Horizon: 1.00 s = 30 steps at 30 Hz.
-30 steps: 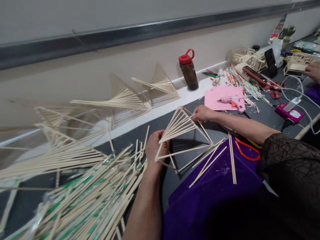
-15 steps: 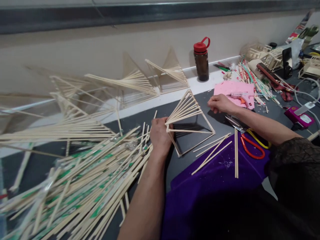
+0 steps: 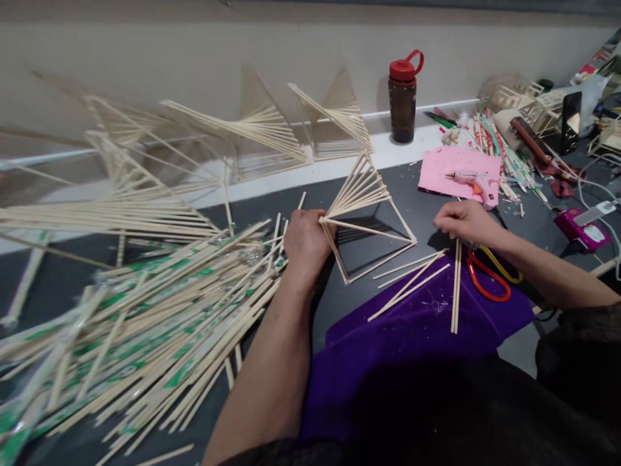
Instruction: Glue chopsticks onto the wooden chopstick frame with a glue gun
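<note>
- One stick frame (image 3: 359, 202) stands on the worktop (image 3: 272, 206), peak toward the wall (image 3: 194, 52).
- Left hand (image 3: 306, 244): fingers gripping its left corner.
- Right hand (image 3: 469, 224): fingers curled near one scissors (image 3: 485, 288); grip unclear.

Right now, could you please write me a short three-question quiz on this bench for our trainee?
1. True or false: the glue gun lies on the pink sheet.

2. Multiple choice: of the person's left hand and right hand, which is at the fan-shaped stick frame?
A) Left only
B) Right only
C) Both
D) Neither

3. Fill in the blank: the dark bottle standing by the wall has a ____ lid.

Key: 1. True. 2. A. 3. Red.
</note>
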Motion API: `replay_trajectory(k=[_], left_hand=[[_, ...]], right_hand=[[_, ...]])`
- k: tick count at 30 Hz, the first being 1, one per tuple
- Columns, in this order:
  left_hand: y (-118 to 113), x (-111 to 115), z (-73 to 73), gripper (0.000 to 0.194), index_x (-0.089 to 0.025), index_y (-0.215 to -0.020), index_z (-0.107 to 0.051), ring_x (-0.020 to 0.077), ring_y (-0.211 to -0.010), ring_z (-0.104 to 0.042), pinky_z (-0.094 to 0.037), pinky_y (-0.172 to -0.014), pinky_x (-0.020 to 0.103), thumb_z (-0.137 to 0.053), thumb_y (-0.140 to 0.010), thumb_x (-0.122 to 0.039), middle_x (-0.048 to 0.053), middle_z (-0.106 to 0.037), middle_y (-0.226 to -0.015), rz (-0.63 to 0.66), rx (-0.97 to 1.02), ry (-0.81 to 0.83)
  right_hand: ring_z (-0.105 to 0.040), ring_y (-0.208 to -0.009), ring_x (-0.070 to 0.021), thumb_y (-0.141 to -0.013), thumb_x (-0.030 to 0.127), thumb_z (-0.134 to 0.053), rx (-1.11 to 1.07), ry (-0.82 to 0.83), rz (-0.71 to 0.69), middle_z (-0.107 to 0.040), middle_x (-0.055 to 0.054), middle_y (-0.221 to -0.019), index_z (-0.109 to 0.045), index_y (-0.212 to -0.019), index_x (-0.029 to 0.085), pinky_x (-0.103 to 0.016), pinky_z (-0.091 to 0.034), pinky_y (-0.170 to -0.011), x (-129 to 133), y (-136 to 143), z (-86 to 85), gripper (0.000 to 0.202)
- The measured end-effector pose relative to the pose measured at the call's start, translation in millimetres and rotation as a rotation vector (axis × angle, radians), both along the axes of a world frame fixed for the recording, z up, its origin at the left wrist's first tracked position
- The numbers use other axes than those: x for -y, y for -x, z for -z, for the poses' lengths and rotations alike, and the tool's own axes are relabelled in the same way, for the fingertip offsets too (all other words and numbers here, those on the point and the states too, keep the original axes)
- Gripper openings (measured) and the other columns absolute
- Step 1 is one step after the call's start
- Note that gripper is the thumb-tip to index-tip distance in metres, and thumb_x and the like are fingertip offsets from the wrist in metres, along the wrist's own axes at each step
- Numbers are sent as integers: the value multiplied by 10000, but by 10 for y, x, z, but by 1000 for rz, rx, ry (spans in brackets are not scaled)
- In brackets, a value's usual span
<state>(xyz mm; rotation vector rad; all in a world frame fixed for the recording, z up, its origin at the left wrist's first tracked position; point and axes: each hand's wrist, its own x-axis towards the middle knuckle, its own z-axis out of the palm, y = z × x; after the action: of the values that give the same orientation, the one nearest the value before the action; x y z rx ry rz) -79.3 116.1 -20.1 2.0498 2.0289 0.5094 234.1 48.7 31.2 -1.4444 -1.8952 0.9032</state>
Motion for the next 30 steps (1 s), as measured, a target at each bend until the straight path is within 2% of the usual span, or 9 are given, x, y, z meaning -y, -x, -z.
replay_trajectory(k=[3,7,10,12,15,17,20,24,30], left_hand=[[38,-2,-41,367,-147,-1130,-692,302,-1094,-623,-492,-951,414,-531,-841,-303,150,-693,-1135,0,-46,12],[86,43,-134,360,-112,-1134,-687,307,-1146,-616,-472,-1004,412,-542,-820,-211,175,-688,-1175,54,-82,-8],[121,129,-254,356,-98,-1113,-688,319,-1150,-619,-463,-1018,428,-502,-814,-155,189,-679,-1187,57,-87,-67],[142,226,-359,348,-129,-1081,-702,309,-1088,-647,-480,-986,431,-476,-818,-159,160,-699,-1144,51,-59,-100],[153,428,-532,325,-182,-1047,-719,247,-839,-688,-526,-828,372,-481,-845,-275,71,-732,-882,-4,108,-72],[136,578,-633,329,-207,-997,-723,202,-671,-654,-515,-670,316,-489,-850,-385,15,-682,-686,-36,288,-3],[90,768,-720,333,-195,-848,-710,165,-601,-617,-445,-511,254,-531,-813,-474,24,-691,-704,-5,534,85],[45,909,-674,421,-173,-935,-698,152,-581,-602,-412,-451,237,-588,-777,-548,64,-730,-804,39,771,165],[-11,968,-458,448,-174,-1001,-695,156,-601,-604,-413,-486,243,-660,-716,-518,61,-728,-812,62,810,231]], right_hand=[[-651,-725,-152,-842,238,-566,276,-30,-156,-726,-47,-813,-720,-835,167,-264,-439,-676,40,120,111,170],[-665,-837,-200,-864,251,-586,493,-18,-200,-745,-94,-993,-723,-1074,164,-286,-435,-718,-15,268,164,266],[-663,-846,-204,-875,258,-588,536,-12,-212,-740,-91,-1015,-712,-1100,169,-280,-424,-708,-69,335,177,272],[-661,-837,-198,-885,261,-584,537,-15,-220,-738,-79,-1008,-717,-1067,179,-271,-419,-702,-88,354,194,240],[-656,-828,-189,-893,269,-582,527,-30,-225,-737,-72,-997,-721,-1041,188,-261,-414,-697,-89,356,232,218],[-654,-820,-187,-893,276,-587,509,-32,-228,-737,-74,-997,-719,-1049,186,-260,-416,-695,-81,344,256,223],[-657,-806,-186,-876,266,-602,489,-33,-225,-739,-73,-984,-721,-1046,184,-261,-427,-696,-85,316,262,223],[-667,-819,-183,-840,214,-604,398,-65,-164,-744,-70,-956,-732,-1021,174,-261,-447,-711,-154,280,172,224],[-618,-716,-147,-826,236,-598,168,-91,-2,-715,-43,-865,-719,-959,151,-250,-444,-645,-362,358,15,199]])
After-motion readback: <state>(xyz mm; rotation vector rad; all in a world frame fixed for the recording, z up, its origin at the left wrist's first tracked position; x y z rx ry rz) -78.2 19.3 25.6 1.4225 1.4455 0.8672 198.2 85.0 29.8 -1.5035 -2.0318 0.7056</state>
